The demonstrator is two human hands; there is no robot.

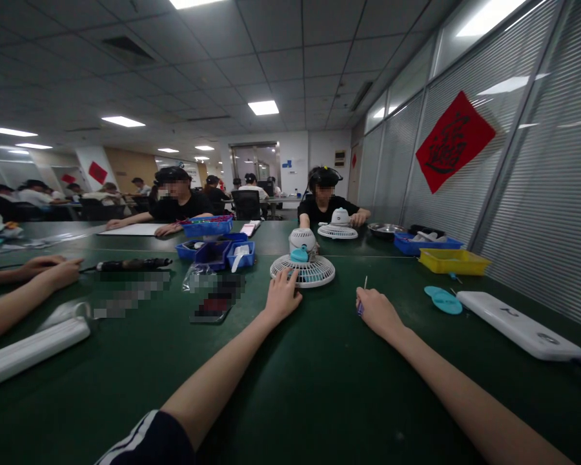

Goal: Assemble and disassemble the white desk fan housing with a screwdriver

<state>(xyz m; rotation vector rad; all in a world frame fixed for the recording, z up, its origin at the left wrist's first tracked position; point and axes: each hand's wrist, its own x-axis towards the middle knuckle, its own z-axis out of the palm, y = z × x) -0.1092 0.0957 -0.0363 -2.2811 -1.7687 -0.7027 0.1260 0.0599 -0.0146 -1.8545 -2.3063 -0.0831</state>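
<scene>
A white fan head lies grille-down on the green table, with a light-blue part on its rounded housing. My left hand rests against the near left edge of its grille, fingers stretched and apart. To the right, my right hand is closed around a screwdriver. Its thin shaft points upward above the fist, and most of the purple handle is hidden by the fingers. A gap of bare table separates this hand from the fan.
Across the table, a co-worker sits behind a second fan head. Blue bins and a phone lie left. A yellow tray, light-blue discs and a long white part are right. Another person's hands are near an electric screwdriver.
</scene>
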